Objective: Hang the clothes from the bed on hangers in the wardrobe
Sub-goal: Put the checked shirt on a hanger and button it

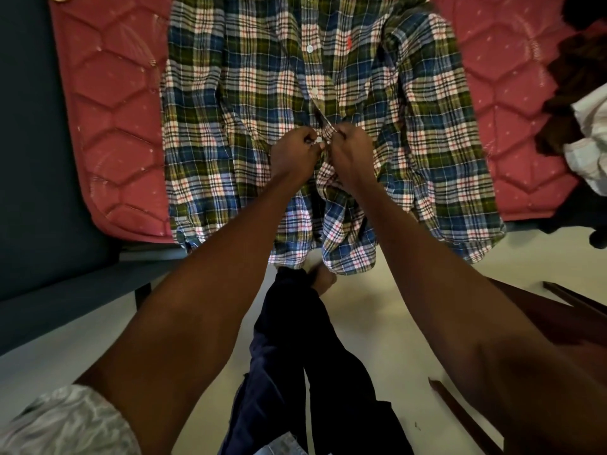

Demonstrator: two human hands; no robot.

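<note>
Red quilted bed — plaid shirt, red embroidered logo

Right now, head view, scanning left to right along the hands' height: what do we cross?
Dark bed frame → red quilted mattress → plaid shirt → left hand → right hand → pile of dark and white clothes.

Plaid shirt on a red mattress

The shirt is checked in blue, olive green, white and red, with white buttons; the mattress beneath it is red with a hexagon quilt; right of the shirt, dark brown and white clothes.
</note>
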